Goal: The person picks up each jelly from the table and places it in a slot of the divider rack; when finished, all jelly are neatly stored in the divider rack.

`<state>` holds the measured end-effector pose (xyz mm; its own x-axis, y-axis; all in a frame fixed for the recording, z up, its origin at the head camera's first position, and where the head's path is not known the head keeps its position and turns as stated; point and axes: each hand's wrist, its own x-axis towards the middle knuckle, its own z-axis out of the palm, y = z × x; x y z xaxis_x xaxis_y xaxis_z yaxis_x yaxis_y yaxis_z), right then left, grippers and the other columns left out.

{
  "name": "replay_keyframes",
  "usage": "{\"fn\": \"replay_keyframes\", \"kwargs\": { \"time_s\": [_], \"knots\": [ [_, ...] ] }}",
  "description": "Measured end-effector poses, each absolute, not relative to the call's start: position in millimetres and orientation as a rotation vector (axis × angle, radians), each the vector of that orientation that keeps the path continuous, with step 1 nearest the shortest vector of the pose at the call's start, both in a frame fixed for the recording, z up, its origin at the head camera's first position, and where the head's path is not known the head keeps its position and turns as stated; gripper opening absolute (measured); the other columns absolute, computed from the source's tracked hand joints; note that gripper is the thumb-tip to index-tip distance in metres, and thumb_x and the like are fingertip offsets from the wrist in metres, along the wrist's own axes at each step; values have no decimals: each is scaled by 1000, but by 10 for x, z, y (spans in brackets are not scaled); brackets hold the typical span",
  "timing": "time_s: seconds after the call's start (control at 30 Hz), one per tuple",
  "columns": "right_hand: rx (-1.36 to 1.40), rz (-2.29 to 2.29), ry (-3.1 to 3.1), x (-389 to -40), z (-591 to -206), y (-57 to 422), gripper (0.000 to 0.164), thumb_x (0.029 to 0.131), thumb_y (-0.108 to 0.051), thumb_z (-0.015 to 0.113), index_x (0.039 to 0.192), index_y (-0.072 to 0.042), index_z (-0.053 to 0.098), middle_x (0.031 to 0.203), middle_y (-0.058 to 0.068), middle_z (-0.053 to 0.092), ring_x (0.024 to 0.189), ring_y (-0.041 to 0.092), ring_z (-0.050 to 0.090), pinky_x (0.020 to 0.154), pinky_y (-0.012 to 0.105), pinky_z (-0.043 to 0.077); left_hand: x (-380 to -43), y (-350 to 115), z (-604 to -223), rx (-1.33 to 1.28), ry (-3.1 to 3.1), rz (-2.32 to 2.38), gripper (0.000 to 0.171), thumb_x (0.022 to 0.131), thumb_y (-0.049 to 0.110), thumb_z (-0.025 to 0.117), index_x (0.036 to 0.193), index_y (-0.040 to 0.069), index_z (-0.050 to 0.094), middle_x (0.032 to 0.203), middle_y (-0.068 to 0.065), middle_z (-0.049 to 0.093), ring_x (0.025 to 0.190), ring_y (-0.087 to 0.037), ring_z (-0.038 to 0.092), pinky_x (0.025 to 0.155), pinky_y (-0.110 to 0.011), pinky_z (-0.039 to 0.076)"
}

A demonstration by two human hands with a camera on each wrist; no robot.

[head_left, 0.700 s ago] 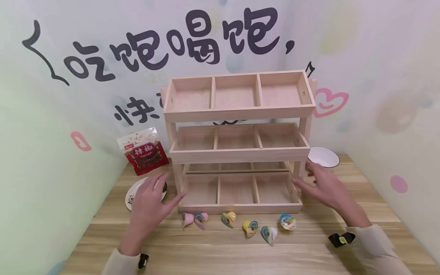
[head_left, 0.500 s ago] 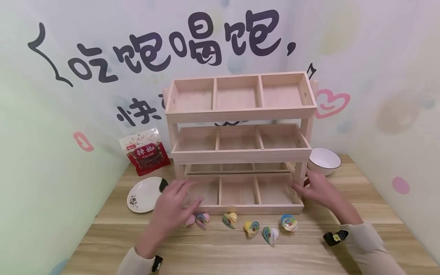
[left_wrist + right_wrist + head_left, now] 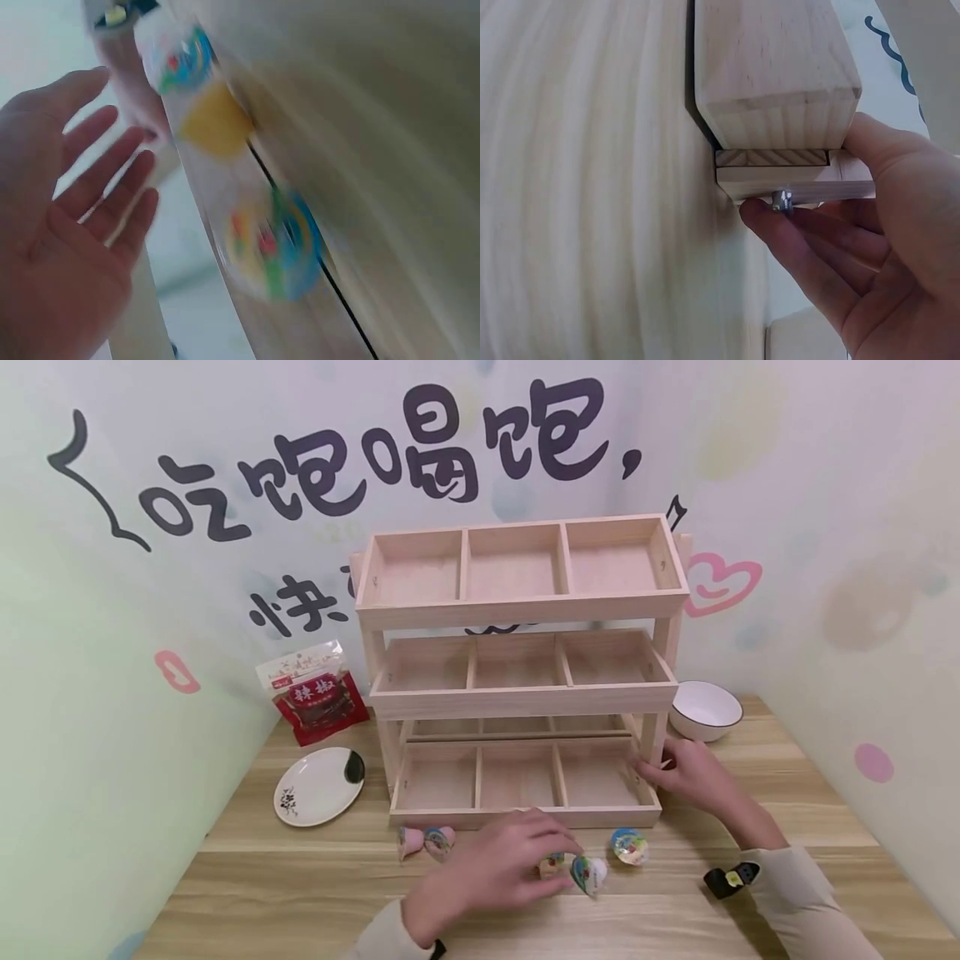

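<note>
My left hand [image 3: 498, 864] reaches over the row of small jelly cups, fingers loosely bent and nothing in its grasp. Beneath its fingertips lies a partly covered yellow jelly cup [image 3: 551, 863], beside a white jelly cup [image 3: 588, 874]. Blurred in the left wrist view, the open palm [image 3: 75, 217] is apart from the yellow cup [image 3: 217, 121]. At the three-tier wooden shelf [image 3: 525, 702], my right hand [image 3: 701, 785] grips the lower right side. In the right wrist view, its thumb and fingers straddle the side wood, a fingertip beside a metal bolt [image 3: 782, 201].
Two pink jelly cups [image 3: 439, 840] lie front left; a blue-rimmed one [image 3: 628, 846] sits front right. A white plate [image 3: 318, 787] and a red chili packet [image 3: 315, 697] are left of the shelf. A white bowl [image 3: 705, 710] stands behind my right hand.
My left hand has swept rightward from beside the plate, past the shelf's lower left corner, to the jelly cups. My right hand has closed in on the shelf's right side and stayed there.
</note>
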<state>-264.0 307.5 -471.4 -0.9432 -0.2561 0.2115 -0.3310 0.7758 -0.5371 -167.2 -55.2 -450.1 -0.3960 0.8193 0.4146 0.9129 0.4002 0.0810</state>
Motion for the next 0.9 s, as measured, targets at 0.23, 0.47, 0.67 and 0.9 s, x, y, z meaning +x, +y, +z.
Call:
{"fn": "replay_keyframes", "kwargs": {
  "time_s": [0.23, 0.47, 0.67, 0.9],
  "knots": [
    [477, 944, -2832, -2647, -4701, 3091, 39, 100, -35, 79, 120, -1, 73, 92, 6, 79, 82, 16, 71, 65, 26, 58, -1567, -150, -4522, -1360, -2381, -95, 38, 102, 62, 66, 120, 30, 77, 119, 15, 77, 121, -9, 69, 108, -28, 55],
    [435, 995, -2861, -2632, -4728, 3085, 38, 101, -38, 77, 115, -4, 74, 89, 3, 77, 80, 15, 68, 63, 25, 56, -1525, -5, -4587, -1276, -2462, 44, 39, 101, 68, 63, 116, 35, 78, 114, 16, 79, 111, -7, 69, 97, -26, 54],
    [459, 983, -2822, -2635, -4750, 3077, 30, 100, -33, 79, 107, -3, 77, 85, 2, 76, 75, 10, 66, 62, 24, 56, -1488, 21, -4624, -1273, -2547, 54, 34, 100, 65, 68, 120, 38, 75, 114, 17, 78, 112, -7, 68, 93, -25, 52],
    [447, 993, -2817, -2670, -4785, 3073, 29, 99, -31, 80, 105, -3, 77, 83, 3, 75, 72, 10, 64, 60, 25, 55, -1504, -4, -4632, -1353, -2558, -36, 24, 99, 54, 74, 115, 35, 74, 109, 17, 75, 107, -6, 67, 87, -22, 48]
  ]
}}
